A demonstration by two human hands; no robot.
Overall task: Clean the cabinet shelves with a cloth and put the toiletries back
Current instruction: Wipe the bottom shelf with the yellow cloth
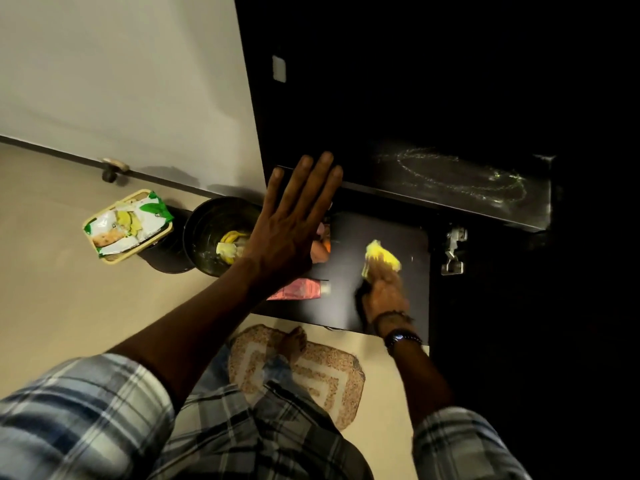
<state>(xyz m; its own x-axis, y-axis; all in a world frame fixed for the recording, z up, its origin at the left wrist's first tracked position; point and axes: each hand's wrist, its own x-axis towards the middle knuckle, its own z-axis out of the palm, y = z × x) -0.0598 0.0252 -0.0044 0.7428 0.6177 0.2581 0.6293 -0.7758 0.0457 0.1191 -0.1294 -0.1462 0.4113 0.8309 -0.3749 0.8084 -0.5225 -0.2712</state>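
Cloth (381, 256), yellow, sits gripped in your right hand (384, 296) on the lower shelf (343, 268); your left hand (291, 223) rests flat, fingers spread, holding nothing, against the upper shelf (433, 199).

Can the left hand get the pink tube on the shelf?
Probably yes. The left hand is open and empty, just above the pink tube, and nothing seems to block it. The right hand with the yellow cloth is off to the side.
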